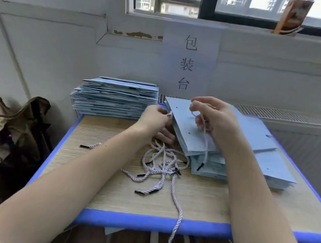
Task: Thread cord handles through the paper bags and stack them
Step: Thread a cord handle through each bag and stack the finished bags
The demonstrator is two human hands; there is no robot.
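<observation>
A flat light-blue paper bag with small punched holes is tilted up off the right-hand pile of bags. My left hand grips the bag's left edge. My right hand is over the bag and pinches a white twisted cord, which hangs down the bag's face to a black tip. A loose tangle of cords with black tips lies on the table in front of the bag. A neat stack of bags stands at the back left.
The small wooden table has a blue padded rim; one cord hangs over its front edge. A single cord lies at the left. A crumpled brown paper sack sits on the floor to the left. A paper sign hangs on the wall behind.
</observation>
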